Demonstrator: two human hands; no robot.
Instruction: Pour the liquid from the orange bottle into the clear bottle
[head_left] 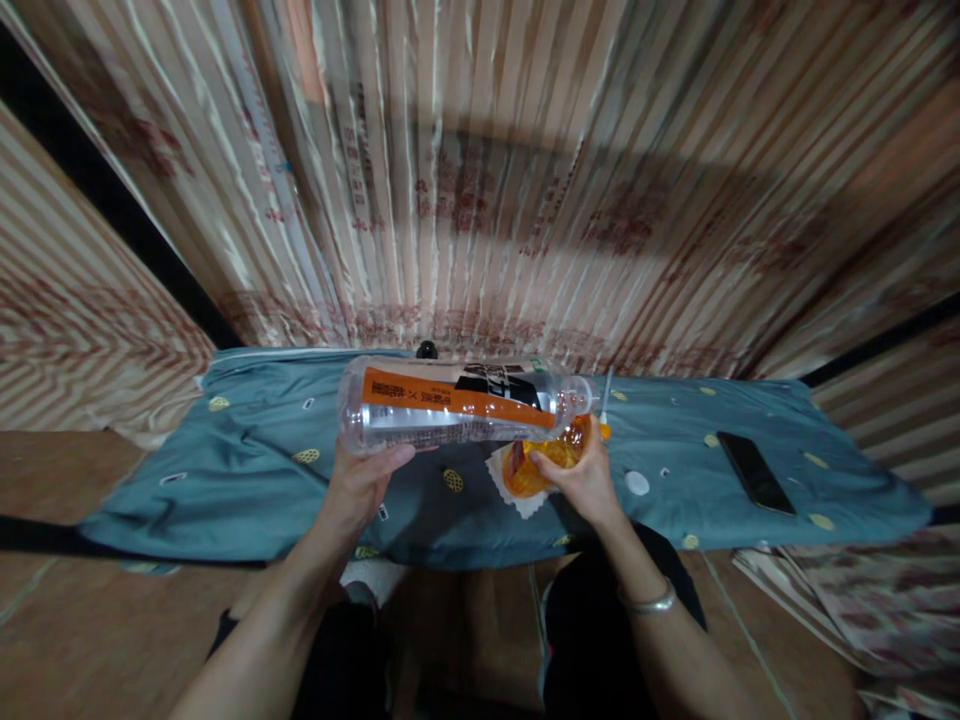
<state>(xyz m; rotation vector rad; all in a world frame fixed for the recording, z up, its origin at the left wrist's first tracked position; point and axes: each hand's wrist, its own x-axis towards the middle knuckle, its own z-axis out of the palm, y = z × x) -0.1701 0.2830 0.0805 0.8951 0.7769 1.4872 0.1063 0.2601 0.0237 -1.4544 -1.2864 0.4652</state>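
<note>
My left hand is closed round the base end of a large clear plastic bottle with an orange and black label. The bottle lies nearly level in the air, its mouth pointing right. My right hand grips a smaller bottle of orange see-through material, tilted just below the big bottle's neck. At the orange bottle's upper end are a small orange part and a thin pale stick. Whether the two mouths touch cannot be made out. Beneath the orange bottle lies a white scalloped paper or cloth.
A teal patterned cloth covers the low surface before me. On it lie a black phone at the right and a white round disc. A small black round object stands at the back edge. Striped curtains hang behind, with dark poles at the sides.
</note>
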